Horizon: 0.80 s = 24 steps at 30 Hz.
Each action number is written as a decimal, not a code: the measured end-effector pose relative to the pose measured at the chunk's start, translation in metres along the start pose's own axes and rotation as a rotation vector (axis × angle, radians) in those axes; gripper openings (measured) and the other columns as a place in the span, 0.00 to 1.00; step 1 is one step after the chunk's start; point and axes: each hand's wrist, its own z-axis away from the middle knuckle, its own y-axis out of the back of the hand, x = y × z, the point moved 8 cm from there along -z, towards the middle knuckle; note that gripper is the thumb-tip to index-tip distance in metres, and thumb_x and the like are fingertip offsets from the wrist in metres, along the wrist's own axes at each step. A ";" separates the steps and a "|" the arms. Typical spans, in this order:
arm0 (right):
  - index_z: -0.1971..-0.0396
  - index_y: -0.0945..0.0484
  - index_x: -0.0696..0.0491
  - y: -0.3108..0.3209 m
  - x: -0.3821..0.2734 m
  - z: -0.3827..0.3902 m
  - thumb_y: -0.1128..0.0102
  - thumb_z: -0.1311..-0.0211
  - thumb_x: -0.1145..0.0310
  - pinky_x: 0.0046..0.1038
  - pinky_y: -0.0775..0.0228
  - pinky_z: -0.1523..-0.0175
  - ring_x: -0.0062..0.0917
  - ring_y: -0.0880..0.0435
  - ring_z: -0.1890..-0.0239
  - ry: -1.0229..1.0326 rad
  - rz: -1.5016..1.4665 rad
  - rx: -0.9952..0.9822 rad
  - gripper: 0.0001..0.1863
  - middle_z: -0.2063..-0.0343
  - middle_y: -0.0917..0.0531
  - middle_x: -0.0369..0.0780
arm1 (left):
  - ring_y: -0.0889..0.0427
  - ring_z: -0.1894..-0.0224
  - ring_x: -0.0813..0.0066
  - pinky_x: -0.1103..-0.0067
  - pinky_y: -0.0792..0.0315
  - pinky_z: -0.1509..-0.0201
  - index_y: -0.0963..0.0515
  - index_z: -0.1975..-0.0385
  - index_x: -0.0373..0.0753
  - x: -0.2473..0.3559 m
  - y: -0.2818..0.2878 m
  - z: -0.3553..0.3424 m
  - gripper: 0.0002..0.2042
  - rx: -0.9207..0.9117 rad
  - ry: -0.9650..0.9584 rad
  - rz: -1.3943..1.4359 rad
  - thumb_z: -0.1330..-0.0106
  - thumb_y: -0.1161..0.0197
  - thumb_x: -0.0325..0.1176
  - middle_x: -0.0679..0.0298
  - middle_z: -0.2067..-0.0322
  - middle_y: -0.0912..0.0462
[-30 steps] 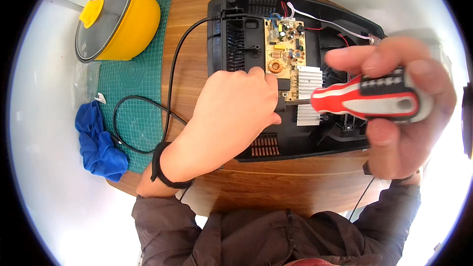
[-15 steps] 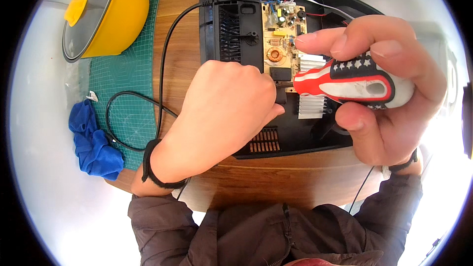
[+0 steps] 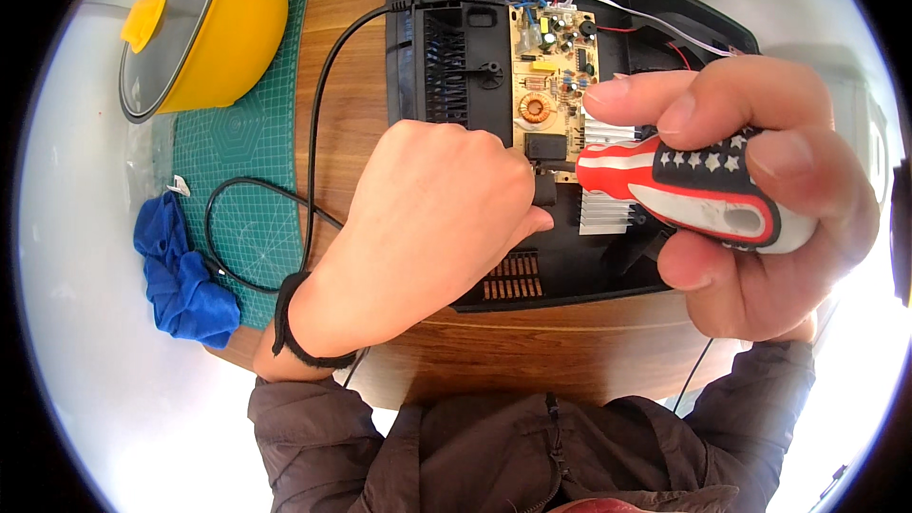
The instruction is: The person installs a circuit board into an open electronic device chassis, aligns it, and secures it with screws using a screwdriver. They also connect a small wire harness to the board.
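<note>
My right hand (image 3: 798,190) is wrapped round a screwdriver (image 3: 684,180) with a red, white and black star-patterned handle. Its short dark shaft points left, toward the lower end of a tan circuit board (image 3: 551,66) and the fingertips of my left hand. My left hand (image 3: 446,218) is closed, knuckles up, over the black plastic housing (image 3: 475,85). Its fingertips are hidden, and a dark block (image 3: 544,192) shows beside them; I cannot tell whether they grip it. The board carries a copper coil (image 3: 534,108) and sits beside a silver finned heat sink (image 3: 606,214).
A black power cord (image 3: 316,104) runs from the housing and loops over a green cutting mat (image 3: 247,147). At the far left stands a yellow pot (image 3: 237,28) with a glass lid. A blue cloth (image 3: 185,271) lies at the left edge of the wooden table (image 3: 532,347).
My right hand and the screwdriver have shifted slightly right and down, the handle tilting a little more. The housing and board have moved slightly right. My left hand stays nearly in place.
</note>
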 end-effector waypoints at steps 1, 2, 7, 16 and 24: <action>0.28 0.44 0.46 -0.001 0.000 -0.001 0.34 0.28 0.61 0.38 0.12 0.52 0.50 0.11 0.52 -0.001 -0.007 0.003 0.35 0.47 0.28 0.53 | 0.14 0.70 0.54 0.64 0.26 0.70 0.17 0.63 0.40 0.000 0.001 0.000 0.19 0.008 -0.001 -0.001 0.42 0.27 0.49 0.57 0.71 0.16; 0.28 0.43 0.46 -0.001 -0.001 -0.003 0.34 0.28 0.62 0.39 0.12 0.52 0.50 0.12 0.52 -0.002 -0.015 0.002 0.35 0.47 0.28 0.53 | 0.15 0.70 0.54 0.64 0.26 0.70 0.17 0.63 0.40 0.000 0.001 -0.001 0.19 0.015 -0.003 -0.002 0.41 0.27 0.49 0.57 0.71 0.16; 0.29 0.43 0.46 -0.004 -0.001 -0.003 0.34 0.28 0.63 0.40 0.12 0.50 0.50 0.12 0.50 0.008 -0.083 0.011 0.34 0.47 0.29 0.53 | 0.14 0.76 0.62 0.71 0.26 0.72 0.15 0.81 0.38 0.002 0.008 0.001 0.18 0.141 -0.038 0.034 0.40 0.26 0.47 0.59 0.84 0.19; 0.30 0.41 0.49 -0.003 0.002 -0.001 0.35 0.27 0.62 0.42 0.13 0.50 0.54 0.12 0.51 0.040 -0.071 0.050 0.32 0.47 0.29 0.55 | 0.14 0.69 0.56 0.65 0.24 0.69 0.15 0.63 0.40 -0.002 -0.002 -0.003 0.18 -0.086 0.036 -0.036 0.42 0.27 0.48 0.58 0.71 0.15; 0.39 0.28 0.47 -0.001 -0.006 -0.021 0.21 0.44 0.50 0.42 0.18 0.45 0.45 0.17 0.47 0.024 -0.073 -0.039 0.36 0.45 0.28 0.53 | 0.14 0.73 0.62 0.70 0.26 0.71 0.15 0.75 0.39 0.004 0.014 0.000 0.16 -0.025 0.010 -0.046 0.41 0.25 0.47 0.60 0.80 0.17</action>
